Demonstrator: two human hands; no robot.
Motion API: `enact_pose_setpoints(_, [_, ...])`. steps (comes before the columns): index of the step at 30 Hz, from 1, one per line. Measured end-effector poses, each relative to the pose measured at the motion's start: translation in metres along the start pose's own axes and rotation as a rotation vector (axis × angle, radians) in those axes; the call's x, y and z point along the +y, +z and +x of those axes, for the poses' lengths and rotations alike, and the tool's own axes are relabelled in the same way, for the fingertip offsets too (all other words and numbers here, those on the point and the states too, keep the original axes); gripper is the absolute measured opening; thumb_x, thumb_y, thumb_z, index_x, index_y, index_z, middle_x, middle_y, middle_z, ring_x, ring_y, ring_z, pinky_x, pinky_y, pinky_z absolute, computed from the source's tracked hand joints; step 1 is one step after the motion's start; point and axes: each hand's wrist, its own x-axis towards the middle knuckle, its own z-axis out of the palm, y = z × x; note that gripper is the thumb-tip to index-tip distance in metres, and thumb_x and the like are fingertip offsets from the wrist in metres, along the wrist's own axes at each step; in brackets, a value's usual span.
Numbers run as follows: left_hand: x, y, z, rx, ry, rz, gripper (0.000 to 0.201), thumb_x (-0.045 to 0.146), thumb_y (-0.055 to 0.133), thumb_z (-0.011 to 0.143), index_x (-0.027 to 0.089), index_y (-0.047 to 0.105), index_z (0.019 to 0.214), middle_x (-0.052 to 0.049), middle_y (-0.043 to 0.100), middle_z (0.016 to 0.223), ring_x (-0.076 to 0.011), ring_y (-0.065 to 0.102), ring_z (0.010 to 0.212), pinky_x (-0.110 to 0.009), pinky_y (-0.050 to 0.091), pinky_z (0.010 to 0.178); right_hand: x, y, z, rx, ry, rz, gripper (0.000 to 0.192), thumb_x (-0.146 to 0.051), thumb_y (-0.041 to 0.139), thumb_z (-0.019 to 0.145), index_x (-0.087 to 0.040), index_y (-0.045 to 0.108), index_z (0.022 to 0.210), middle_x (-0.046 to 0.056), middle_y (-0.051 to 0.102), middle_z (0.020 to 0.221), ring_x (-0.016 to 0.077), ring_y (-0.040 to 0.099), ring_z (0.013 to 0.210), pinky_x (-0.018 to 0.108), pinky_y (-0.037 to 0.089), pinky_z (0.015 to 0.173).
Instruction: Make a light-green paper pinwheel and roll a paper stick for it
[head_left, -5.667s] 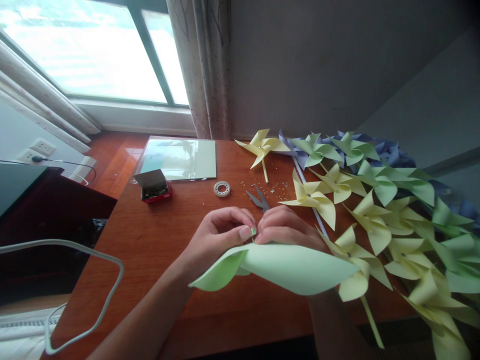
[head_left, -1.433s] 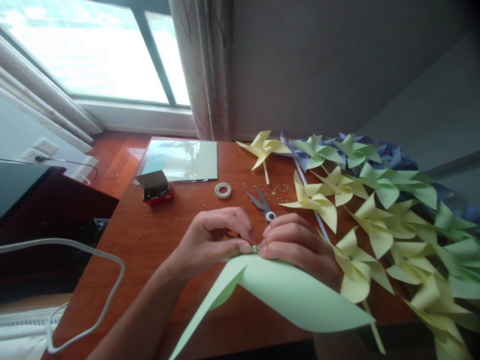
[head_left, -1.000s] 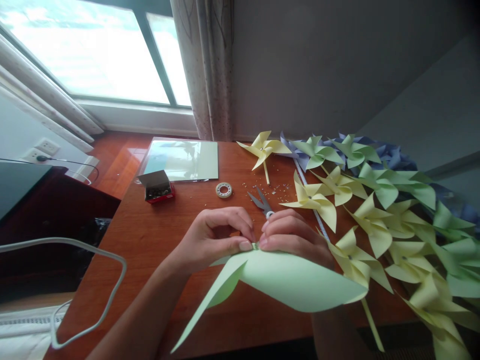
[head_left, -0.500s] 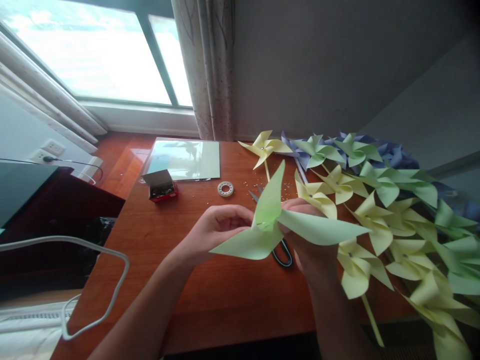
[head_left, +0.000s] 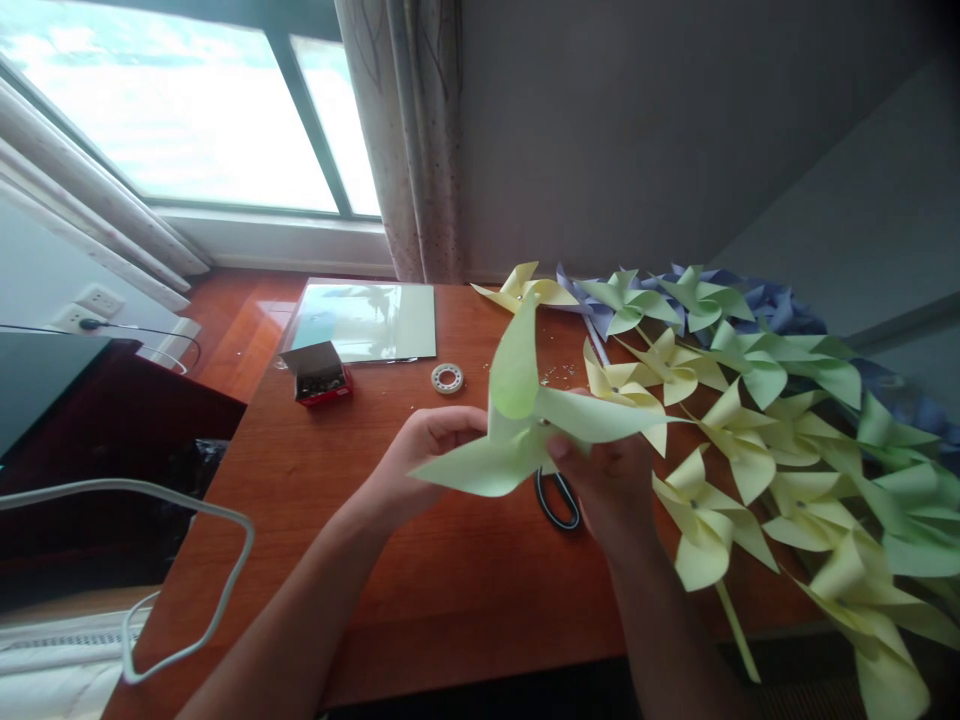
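Observation:
A light green paper pinwheel (head_left: pixel 525 420) is held upright above the wooden table (head_left: pixel 322 470), its face turned toward me. My left hand (head_left: pixel 416 455) grips it from behind on the left side. My right hand (head_left: pixel 611 480) holds it at the centre from the right, thumb against the middle. Under the pinwheel lie scissors (head_left: pixel 556 500) with only their dark handle loop showing below it.
Many finished yellow, green and blue pinwheels (head_left: pixel 750 420) cover the right side of the table. A red box of pins (head_left: pixel 319 375), a tape roll (head_left: pixel 446 378) and a sheet of paper (head_left: pixel 364 320) lie at the back. A white cable (head_left: pixel 217 580) loops at left.
The pinwheel was lying flat and edge-on under my fingertips; both hands have lifted and turned it upright so its blades face me. The scissors' handle has come into sight below it.

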Motion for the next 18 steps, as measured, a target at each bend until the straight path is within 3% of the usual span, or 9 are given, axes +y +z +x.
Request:
enact_pose_setpoints(4, [-0.003, 0.002, 0.004, 0.171, 0.063, -0.082, 0.021, 0.022, 0.090, 0.068, 0.013, 0.079, 0.084, -0.004, 0.072, 0.068, -0.0143, 0.064, 0.061, -0.021, 0.049, 0.055, 0.003, -0.001, 0.001, -0.110, 0.093, 0.106, 0.051, -0.062, 0.071, 0.085, -0.027, 0.066, 0.122, 0.007, 0.074, 0.110, 0.0240, 0.070, 0.093, 0.034, 0.057, 0.075])
enact_pose_setpoints(8, [-0.004, 0.007, 0.008, 0.264, 0.093, -0.300, 0.026, 0.023, 0.091, 0.067, 0.013, 0.075, 0.084, -0.003, 0.070, 0.073, -0.0128, 0.064, 0.066, -0.020, 0.050, 0.059, 0.005, 0.002, 0.003, -0.163, 0.135, -0.131, 0.035, -0.053, 0.059, 0.097, -0.022, 0.070, 0.108, 0.006, 0.075, 0.096, 0.0204, 0.068, 0.085, 0.029, 0.053, 0.069])
enact_pose_setpoints(11, [-0.006, 0.009, 0.009, 0.296, 0.103, -0.372, 0.026, 0.028, 0.089, 0.072, 0.013, 0.072, 0.084, -0.003, 0.069, 0.076, -0.0111, 0.063, 0.066, -0.020, 0.050, 0.059, 0.006, 0.009, 0.003, -0.301, 0.163, -0.300, 0.025, -0.042, 0.061, 0.098, -0.020, 0.073, 0.099, 0.005, 0.076, 0.090, 0.0193, 0.069, 0.084, 0.029, 0.052, 0.072])
enact_pose_setpoints(14, [-0.008, 0.009, 0.009, 0.295, 0.110, -0.398, 0.024, 0.028, 0.086, 0.076, 0.013, 0.071, 0.086, -0.002, 0.068, 0.077, -0.0100, 0.060, 0.063, -0.020, 0.051, 0.057, 0.008, 0.018, 0.000, -0.379, 0.195, -0.217, 0.024, -0.041, 0.062, 0.097, -0.020, 0.074, 0.101, 0.005, 0.077, 0.091, 0.0196, 0.070, 0.083, 0.028, 0.053, 0.071])
enact_pose_setpoints(18, [-0.011, 0.011, 0.007, 0.235, 0.073, -0.399, 0.024, 0.032, 0.082, 0.080, 0.013, 0.069, 0.086, -0.002, 0.064, 0.072, -0.0121, 0.058, 0.055, -0.025, 0.050, 0.050, 0.015, 0.026, -0.004, -0.319, 0.269, 0.021, 0.033, -0.049, 0.061, 0.096, -0.019, 0.076, 0.098, 0.003, 0.075, 0.079, 0.0183, 0.068, 0.073, 0.028, 0.054, 0.066])
